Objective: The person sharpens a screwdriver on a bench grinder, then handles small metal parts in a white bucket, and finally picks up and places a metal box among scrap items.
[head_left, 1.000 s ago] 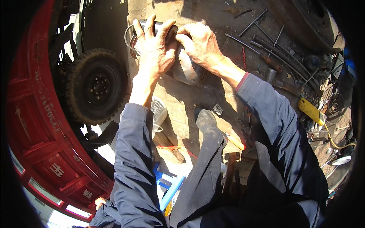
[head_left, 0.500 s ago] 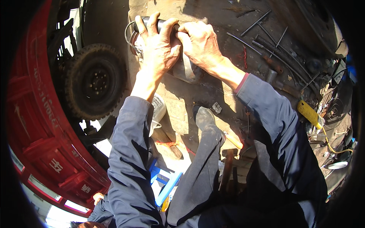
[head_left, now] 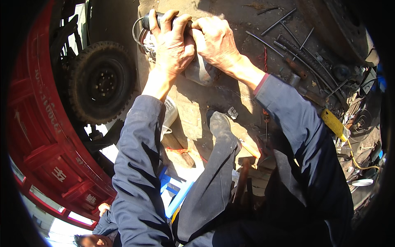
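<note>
Red truck panel (head_left: 61,156) is filling 8–9 o'clock, tyre (head_left: 102,81) sitting at 10. Work is happening up at 11–12: black cylinder (head_left: 146,22) is lying at 11 over the ground (head_left: 189,113), wire loop (head_left: 134,31) bowing out past its left end. Left hand (head_left: 173,44), 11–12, is grasping the cylinder, fingers draping over the top. Metal body (head_left: 200,74) is showing at 12, just below the hands; can't tell if it's joined to the cylinder. Right hand (head_left: 217,43), 12–1, is curling thumb and fingers at the cylinder's right end; whether it's pinching something or only pressing, can't tell, contact is hidden. Step in hand, my read: left is steadying, right is doing fine finger work on that end. Next move would be calling for a firm left hold, cylinder not rolling, right fingertips staying square to the end. Long metal rods (head_left: 278,21) are lying loose at 1–2, well apart from both hands; yellow tool (head_left: 332,123) is resting at 3, yellow cord (head_left: 354,158) trailing toward 4.
</note>
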